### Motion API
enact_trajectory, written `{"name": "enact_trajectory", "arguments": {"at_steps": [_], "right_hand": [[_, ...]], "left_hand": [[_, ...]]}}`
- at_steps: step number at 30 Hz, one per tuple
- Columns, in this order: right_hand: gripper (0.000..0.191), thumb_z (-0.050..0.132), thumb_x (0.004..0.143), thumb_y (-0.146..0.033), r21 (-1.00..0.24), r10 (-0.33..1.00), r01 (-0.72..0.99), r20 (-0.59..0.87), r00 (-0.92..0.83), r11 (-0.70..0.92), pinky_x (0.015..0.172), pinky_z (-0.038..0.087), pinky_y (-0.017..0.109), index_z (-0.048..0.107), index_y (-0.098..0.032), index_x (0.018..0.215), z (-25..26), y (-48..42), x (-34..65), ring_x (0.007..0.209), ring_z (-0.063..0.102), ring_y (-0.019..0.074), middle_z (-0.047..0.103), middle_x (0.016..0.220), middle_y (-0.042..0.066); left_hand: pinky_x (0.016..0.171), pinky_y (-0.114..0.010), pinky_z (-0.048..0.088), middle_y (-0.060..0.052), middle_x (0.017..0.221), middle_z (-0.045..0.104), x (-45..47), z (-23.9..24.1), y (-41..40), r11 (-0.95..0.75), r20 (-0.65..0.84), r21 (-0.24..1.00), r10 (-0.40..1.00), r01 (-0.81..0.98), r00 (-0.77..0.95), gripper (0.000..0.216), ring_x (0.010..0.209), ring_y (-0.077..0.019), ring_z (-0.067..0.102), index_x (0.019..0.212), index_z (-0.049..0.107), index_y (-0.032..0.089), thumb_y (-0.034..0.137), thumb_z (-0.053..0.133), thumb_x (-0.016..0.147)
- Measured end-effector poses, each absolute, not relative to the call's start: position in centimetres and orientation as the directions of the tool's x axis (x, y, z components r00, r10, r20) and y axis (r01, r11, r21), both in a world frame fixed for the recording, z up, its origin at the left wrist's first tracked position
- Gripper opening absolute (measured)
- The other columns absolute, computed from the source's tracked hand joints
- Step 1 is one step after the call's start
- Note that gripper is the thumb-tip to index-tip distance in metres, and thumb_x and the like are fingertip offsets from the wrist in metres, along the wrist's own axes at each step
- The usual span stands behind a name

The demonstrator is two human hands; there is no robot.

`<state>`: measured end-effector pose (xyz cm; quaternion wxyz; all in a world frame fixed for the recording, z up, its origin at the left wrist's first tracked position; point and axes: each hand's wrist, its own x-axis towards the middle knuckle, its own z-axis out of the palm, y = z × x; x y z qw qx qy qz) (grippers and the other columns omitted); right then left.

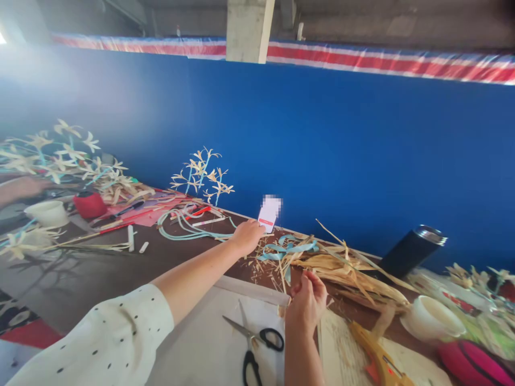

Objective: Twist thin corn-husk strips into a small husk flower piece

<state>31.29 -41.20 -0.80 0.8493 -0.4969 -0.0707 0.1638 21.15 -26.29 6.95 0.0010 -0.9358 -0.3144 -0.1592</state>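
My left hand (248,237) reaches forward to the lower edge of a phone (267,213) with a lit screen, near the blue wall. Its fingers touch the phone; I cannot tell whether they grip it, as they are partly hidden. My right hand (309,297) is closed in a pinch beside dry husk strips (354,268); what lies between its fingers is too small to make out. Black-handled scissors (253,338) lie with blades apart on a white board (201,327), left of my right wrist. Light-blue ribbon (289,247) lies among husk scraps between my hands.
A yellow glue gun (376,356), a white bowl (433,317) and a tilted black flask (412,249) are on the right. Husk flowers on blue stems (201,171) stand at the back. Pale-blue cords (177,230) lie left; another person's blurred hand (24,188) shows far left.
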Motion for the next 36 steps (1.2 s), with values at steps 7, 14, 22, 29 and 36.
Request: {"name": "enact_trajectory", "arguments": {"at_steps": [7, 14, 22, 29, 36], "right_hand": [[0.023, 0.065, 0.068, -0.027, -0.877, 0.365, -0.212, -0.046, 0.93, 0.431, 0.044, 0.032, 0.018, 0.056, -0.021, 0.088, -1.2, -41.2, 31.3, 0.05, 0.041, 0.0066, 0.053, 0.071, -0.003], [0.022, 0.065, 0.068, -0.027, -0.869, 0.392, -0.216, -0.028, 0.92, 0.445, 0.043, 0.031, 0.017, 0.055, -0.021, 0.087, -1.2, -41.1, 31.2, 0.05, 0.04, 0.0059, 0.052, 0.072, -0.003], [0.02, 0.062, 0.072, -0.031, -0.902, 0.364, -0.186, -0.034, 0.931, 0.39, 0.042, 0.031, 0.017, 0.055, -0.021, 0.087, -0.9, -41.2, 31.2, 0.047, 0.038, 0.0057, 0.048, 0.066, -0.005], [0.023, 0.063, 0.073, -0.032, -0.879, 0.39, -0.233, -0.06, 0.919, 0.415, 0.043, 0.031, 0.017, 0.054, -0.021, 0.091, -1.4, -41.1, 31.4, 0.048, 0.039, 0.0059, 0.049, 0.067, -0.005], [0.024, 0.063, 0.072, -0.03, -0.848, 0.416, -0.299, -0.103, 0.903, 0.438, 0.044, 0.033, 0.018, 0.052, -0.021, 0.092, -1.7, -40.9, 31.4, 0.046, 0.041, 0.0078, 0.047, 0.058, -0.007]], "left_hand": [[0.073, -0.027, 0.044, -0.006, 0.086, 0.066, 21.8, 6.5, -26.3, -0.817, 0.254, 0.214, 0.575, 0.535, 0.778, 0.019, 0.084, -0.0188, 0.059, 0.079, 0.068, 0.02, 0.032, 0.054, 0.082], [0.073, -0.027, 0.045, -0.009, 0.088, 0.066, 20.9, 8.5, -22.9, -0.691, 0.269, 0.174, 0.719, 0.702, 0.641, 0.021, 0.084, -0.02, 0.061, 0.08, 0.07, 0.018, 0.023, 0.049, 0.081], [0.073, -0.027, 0.045, -0.007, 0.084, 0.069, 29.4, 7.3, -26.6, -0.842, 0.178, 0.18, 0.536, 0.508, 0.825, 0.017, 0.084, -0.0209, 0.061, 0.077, 0.071, 0.02, 0.018, 0.055, 0.073], [0.074, -0.032, 0.047, -0.009, 0.093, 0.066, 39.7, 6.4, -30.4, -0.952, 0.246, 0.166, 0.291, 0.256, 0.925, 0.022, 0.091, -0.0241, 0.059, 0.09, 0.069, 0.021, 0.02, 0.053, 0.075], [0.078, -0.034, 0.048, -0.014, 0.1, 0.062, 43.5, 6.1, -30.3, -0.948, 0.191, 0.136, 0.311, 0.288, 0.931, 0.019, 0.098, -0.0279, 0.057, 0.086, 0.069, 0.012, 0.015, 0.054, 0.074]]}}
